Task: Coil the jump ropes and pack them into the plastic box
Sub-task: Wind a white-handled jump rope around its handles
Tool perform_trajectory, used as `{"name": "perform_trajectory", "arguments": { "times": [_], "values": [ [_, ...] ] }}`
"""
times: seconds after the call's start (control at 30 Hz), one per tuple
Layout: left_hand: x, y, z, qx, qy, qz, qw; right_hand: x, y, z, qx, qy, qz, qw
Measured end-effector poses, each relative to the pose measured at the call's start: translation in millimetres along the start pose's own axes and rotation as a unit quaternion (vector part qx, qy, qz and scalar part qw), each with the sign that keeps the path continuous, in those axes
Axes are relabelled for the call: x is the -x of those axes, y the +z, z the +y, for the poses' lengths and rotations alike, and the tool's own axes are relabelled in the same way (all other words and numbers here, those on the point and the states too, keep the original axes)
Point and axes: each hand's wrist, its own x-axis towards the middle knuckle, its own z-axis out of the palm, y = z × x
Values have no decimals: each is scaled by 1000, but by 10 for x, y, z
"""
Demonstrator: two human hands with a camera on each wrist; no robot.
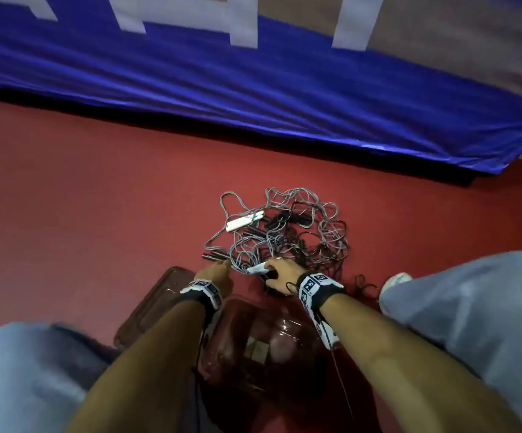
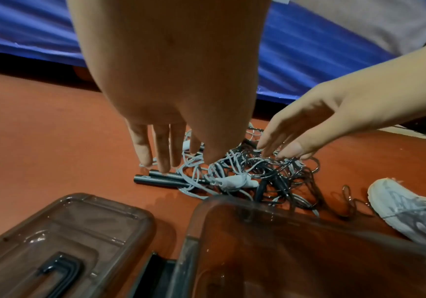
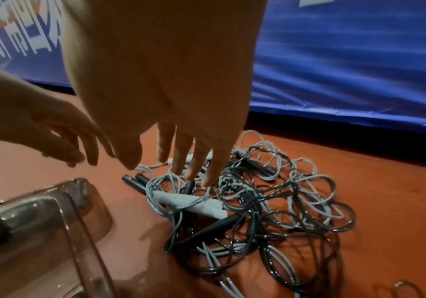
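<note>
A tangle of grey and black jump ropes (image 1: 287, 232) lies on the red floor, with white handles (image 1: 244, 221) at its far left. Closer to me lie another white handle pair (image 2: 235, 181) and dark handles (image 2: 156, 179). My left hand (image 2: 161, 153) hangs with straight fingers, its tips just above the dark handles. My right hand (image 3: 181, 161) hovers over the near side of the tangle (image 3: 270, 201), fingers spread and holding nothing. The smoky clear plastic box (image 1: 284, 332) stands open under my wrists; it looks empty.
The box lid (image 1: 153, 304) lies flat on the floor left of the box. A blue padded mat (image 1: 253, 89) runs along the far side. My jeans-clad knees flank the box, and a white shoe (image 1: 397, 281) sits right of the tangle.
</note>
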Motion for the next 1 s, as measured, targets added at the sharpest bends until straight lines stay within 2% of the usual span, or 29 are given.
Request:
{"name": "perform_trajectory", "arguments": {
  "times": [0.17,0.27,0.47,0.57,0.67,0.87,1.0],
  "values": [
    [-212,153,23,-11,-29,-33,999,-462,325,29,9,31,-51,998],
    [-312,223,77,0,-30,-33,999,-682,430,6,52,48,-53,996],
    [-354,368,-78,-30,-47,-33,998,-956,628,-38,203,33,-11,979],
    [-315,403,-110,-43,-58,-38,997,-966,700,-76,256,36,16,966],
    [-295,404,-112,-52,-59,-37,996,-931,723,-38,291,10,41,956],
    [-264,277,-118,-50,-72,-23,996,-727,442,53,216,-34,87,972],
    [-199,37,9,-36,-72,4,997,-563,41,-78,203,-83,151,964]
  ]
}}
